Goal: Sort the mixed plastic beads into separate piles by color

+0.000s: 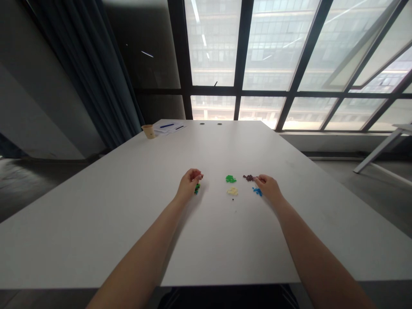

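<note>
Small pieces lie in loose piles on the white table [212,150]: green [231,179], cream [232,191], dark brown [249,177] and blue [257,191]. A single dark piece [233,199] sits just below the cream pile. My left hand [189,182] is closed, its fingertips pinched round something small and dark reddish that I cannot make out. Partly hidden beside that hand is a green and dark cluster [197,188]. At the right edge of the brown pile, my right hand [266,184] has its fingertips together; whatever they hold, if anything, is too small to name.
A tan cup [148,131] stands at the table's far left edge, beside papers [168,128] with a blue pen [167,125] on them. Two dark round discs lie near the far edge. Windows and a blue curtain [80,64] are beyond the table.
</note>
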Tool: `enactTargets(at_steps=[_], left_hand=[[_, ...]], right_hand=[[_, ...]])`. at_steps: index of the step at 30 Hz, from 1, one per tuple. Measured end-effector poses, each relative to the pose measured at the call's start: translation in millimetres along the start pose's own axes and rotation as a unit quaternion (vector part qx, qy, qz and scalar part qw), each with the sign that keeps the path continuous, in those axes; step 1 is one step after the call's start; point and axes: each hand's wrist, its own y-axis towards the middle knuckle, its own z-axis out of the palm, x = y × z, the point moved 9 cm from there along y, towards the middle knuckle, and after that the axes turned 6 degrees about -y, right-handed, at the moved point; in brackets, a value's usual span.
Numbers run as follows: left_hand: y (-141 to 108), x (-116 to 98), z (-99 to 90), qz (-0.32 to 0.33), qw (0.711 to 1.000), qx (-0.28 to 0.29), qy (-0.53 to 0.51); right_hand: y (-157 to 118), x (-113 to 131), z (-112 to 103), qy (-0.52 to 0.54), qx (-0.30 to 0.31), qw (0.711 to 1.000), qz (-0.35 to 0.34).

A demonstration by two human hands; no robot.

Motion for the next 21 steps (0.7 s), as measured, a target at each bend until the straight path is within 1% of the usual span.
enactTargets(at_steps=[2,4,8,11,16,21], left_hand=[[-2.7,1.9,8.4,-0.031,0.997,0.003,-0.064],[-6.7,0.2,15.6,-0.047,0.993,0.002,-0.107],[-18.2,-4.0,30.2,-0.067,0.985,0.012,-0.160],[-27.5,-2.2,43.0,-0.096,0.976,0.026,-0.194],[-39.7,-0.2,62.2,-0.134,0.965,0.052,-0.220],[-45.0,0.5,70.5,-0.142,0.962,0.072,-0.223]], right_hand=[[-0.4,2.8,-0.1,0.002,0.001,1.000,-0.006],[-1.6,6.8,-0.7,0.005,0.005,1.000,-0.014],[-6.6,19.6,-1.7,0.018,0.025,0.999,-0.026],[-11.8,35.1,-1.1,0.038,0.042,0.998,-0.040],[-24.0,71.4,4.1,0.075,0.066,0.989,-0.112],[-38.8,100.1,5.5,0.112,0.080,0.974,-0.178]])
